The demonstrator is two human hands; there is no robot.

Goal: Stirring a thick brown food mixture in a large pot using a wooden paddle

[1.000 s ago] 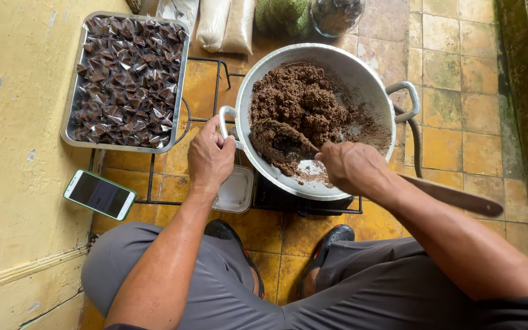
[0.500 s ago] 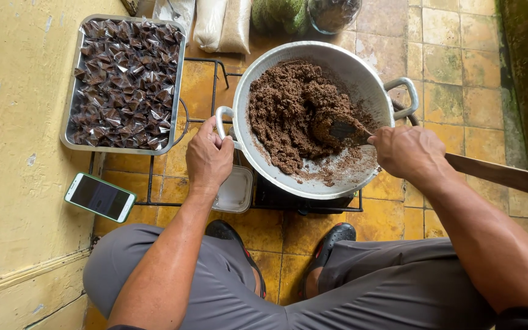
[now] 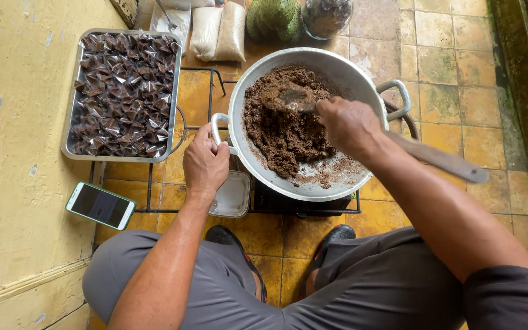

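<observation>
A big metal wok (image 3: pixel 337 183) full of brown crumbly mixture (image 3: pixel 282 125) sits on a black burner frame (image 3: pixel 215 79) over the tiled floor. My left hand (image 3: pixel 205 164) grips the wok's left handle. My right hand (image 3: pixel 351 125) holds a long wooden spatula (image 3: pixel 441 160); its blade is dug into the far part of the mixture, and its handle sticks out to the right over my forearm.
A metal tray (image 3: pixel 68 143) of several dark wrapped triangular packets lies at the left. A phone (image 3: pixel 100 205) rests on the yellow ledge. A small clear container (image 3: pixel 232 195) sits under the wok. Bags (image 3: pixel 218 30), a green bundle (image 3: pixel 273 18) and a jar (image 3: pixel 326 15) stand beyond.
My right hand has swept the spatula from the wok's near side round the right to the far middle of the mixture. The left hand has stayed on the handle.
</observation>
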